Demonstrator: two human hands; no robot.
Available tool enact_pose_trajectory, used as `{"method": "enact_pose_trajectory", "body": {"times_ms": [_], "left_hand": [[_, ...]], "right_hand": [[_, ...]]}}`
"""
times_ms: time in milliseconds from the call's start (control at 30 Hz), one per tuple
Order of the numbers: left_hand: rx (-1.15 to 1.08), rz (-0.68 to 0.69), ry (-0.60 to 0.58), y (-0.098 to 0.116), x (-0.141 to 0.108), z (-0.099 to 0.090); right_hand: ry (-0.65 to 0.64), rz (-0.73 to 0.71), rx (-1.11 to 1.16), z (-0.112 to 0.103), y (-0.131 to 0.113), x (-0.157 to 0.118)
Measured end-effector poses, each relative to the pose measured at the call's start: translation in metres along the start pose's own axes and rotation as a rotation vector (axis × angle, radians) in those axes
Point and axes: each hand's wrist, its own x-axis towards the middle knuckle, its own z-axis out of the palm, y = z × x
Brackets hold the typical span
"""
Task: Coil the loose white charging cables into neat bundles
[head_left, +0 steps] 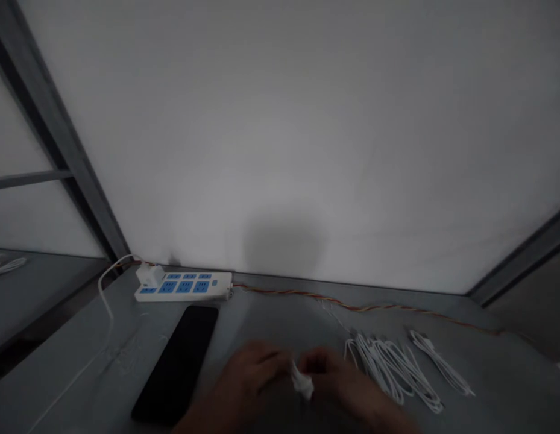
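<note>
Near the bottom centre, my left hand (pixel 250 383) and my right hand (pixel 338 383) are close together with curled fingers. Between them is a small white bundle (pixel 302 383), which both hands grip; it looks like a bunched cable, but blur hides its details. A black phone (pixel 176 364) lies flat just left of my left hand. Several coiled white cables (pixel 388 367) rest on the grey table beyond and right of my right hand, with another white cable bundle (pixel 442 364) farther right.
A white power strip (pixel 223 288) with blue sockets lies at the back left of the grey table (pixel 261 319). It holds a white charger (pixel 149 276) with a white cord. A twisted red-yellow wire (pixel 361 308) runs along the back by the white wall.
</note>
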Motion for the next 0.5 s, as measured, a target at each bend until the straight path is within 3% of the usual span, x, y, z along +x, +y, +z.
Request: {"method": "enact_pose_trajectory", "body": {"times_ms": [133,200,367,500], "left_hand": [[-0.182,-0.361,0.036,0.02,0.007,-0.001],[-0.298,-0.478,0.052,0.026,0.011,-0.001],[-0.621,-0.58,0.066,0.019,0.01,0.002],[-0.891,-0.618,0.1,0.008,0.005,0.006]], "right_hand": [[-0.034,-0.125,-0.199,0.002,-0.005,-0.002],[-0.009,-0.173,-0.315,0.003,-0.001,-0.001],[0.131,-0.241,-0.483,0.006,0.009,0.003],[0.174,-0.287,-0.571,0.007,0.002,0.0]]}}
